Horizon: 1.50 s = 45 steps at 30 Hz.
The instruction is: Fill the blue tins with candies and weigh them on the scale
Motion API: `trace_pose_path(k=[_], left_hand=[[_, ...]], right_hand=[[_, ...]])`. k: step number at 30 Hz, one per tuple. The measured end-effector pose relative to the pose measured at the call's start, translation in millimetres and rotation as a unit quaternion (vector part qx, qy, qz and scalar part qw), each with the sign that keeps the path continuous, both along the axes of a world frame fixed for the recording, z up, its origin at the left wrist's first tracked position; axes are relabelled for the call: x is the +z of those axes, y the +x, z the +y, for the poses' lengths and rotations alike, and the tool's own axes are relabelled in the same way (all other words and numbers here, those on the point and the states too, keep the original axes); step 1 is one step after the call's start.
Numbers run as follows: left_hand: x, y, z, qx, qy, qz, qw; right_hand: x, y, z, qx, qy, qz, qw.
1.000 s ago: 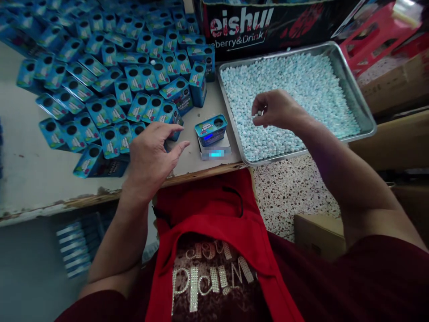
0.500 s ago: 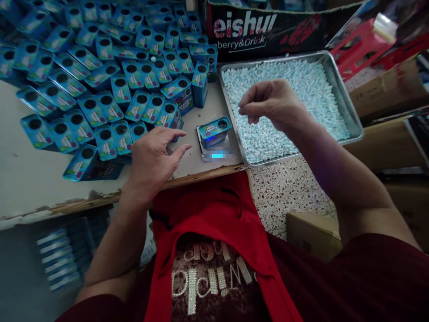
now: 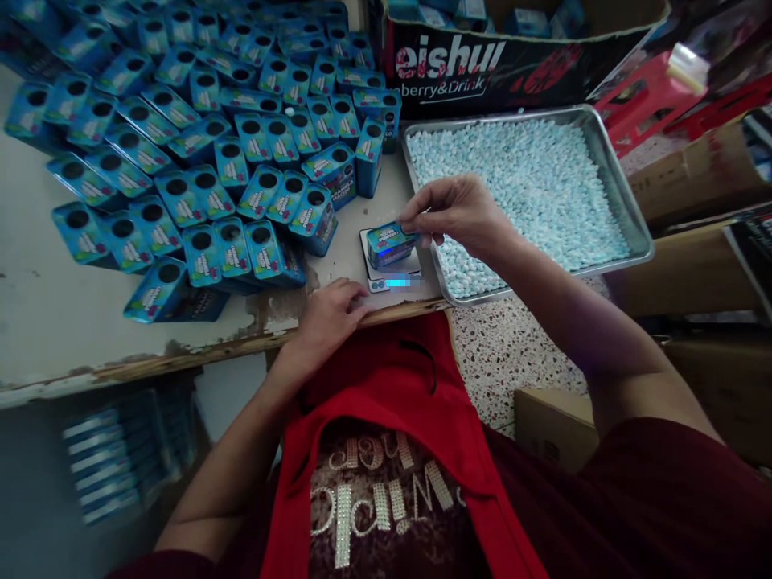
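A blue candy tin (image 3: 389,248) with a round hole in its top stands on a small digital scale (image 3: 395,281) with a lit display. My right hand (image 3: 461,213) is over the hole end of this tin, its thumb and fingertips pinched together at the opening. What the fingertips hold, if anything, is hidden. Nearer the table's front edge, my left hand (image 3: 334,314) rests with loosely bent fingers, holding nothing, just left of the scale. To the right, a metal tray (image 3: 640,241) holds a bed of small pale blue and white candies (image 3: 531,185).
Many similar open-topped blue tins (image 3: 232,245) crowd the left of the table (image 3: 36,322). Behind the tray stands a black printed carton (image 3: 452,68) with more blue packs inside. Cardboard boxes (image 3: 687,265) and a red plastic item (image 3: 642,96) are at the right.
My right hand has moved left and down from above the tray to the tin's opening. My left hand has dropped from beside the tins to the table's front edge. The view has shifted slightly.
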State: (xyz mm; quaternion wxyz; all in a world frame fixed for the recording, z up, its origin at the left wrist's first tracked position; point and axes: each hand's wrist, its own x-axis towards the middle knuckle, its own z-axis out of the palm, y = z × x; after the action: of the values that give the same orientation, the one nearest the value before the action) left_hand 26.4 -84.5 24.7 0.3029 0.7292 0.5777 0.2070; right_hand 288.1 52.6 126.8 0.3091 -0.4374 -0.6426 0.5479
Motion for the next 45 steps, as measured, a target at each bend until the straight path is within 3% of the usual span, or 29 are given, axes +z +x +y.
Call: trace_pose_path(k=[5, 11, 16, 20, 25, 29, 34, 40, 45], left_hand=[[-21.1, 4, -2, 0.007, 0.035, -0.012, 0.999], [-27.1, 0, -9, -0.012, 0.06, 0.008, 0.998], [-34.4, 4, -15, 0.0, 0.114, 0.026, 0.993], [-45.8, 4, -24, 0.05, 0.193, 0.051, 0.979], [-57.4, 6, -33, 0.114, 0.221, 0.099, 0.964], [-60.6, 6, -34, 0.123, 0.259, 0.112, 0.952], [-59.3, 6, -33, 0.13, 0.251, 0.109, 0.953], [-59.0, 9, -34, 0.129, 0.254, 0.104, 0.953], [-60.2, 9, -34, 0.122, 0.272, 0.102, 0.949]], right_hand=[[0.4, 5, -3, -0.012, 0.002, 0.012, 1.0], [4.7, 19, -2, -0.031, 0.013, 0.033, 0.999], [-2.2, 15, 19, -0.007, -0.013, -0.012, 1.0], [-14.6, 10, 34, -0.024, 0.052, -0.01, 0.998], [-20.4, 17, 32, -0.043, 0.12, 0.022, 0.992], [-24.5, 19, 24, 0.029, 0.105, 0.08, 0.991], [-33.3, 15, 25, 0.08, 0.136, 0.067, 0.985], [-37.4, 15, 32, 0.095, 0.19, -0.014, 0.977], [-37.3, 16, 32, 0.097, 0.188, -0.002, 0.977]])
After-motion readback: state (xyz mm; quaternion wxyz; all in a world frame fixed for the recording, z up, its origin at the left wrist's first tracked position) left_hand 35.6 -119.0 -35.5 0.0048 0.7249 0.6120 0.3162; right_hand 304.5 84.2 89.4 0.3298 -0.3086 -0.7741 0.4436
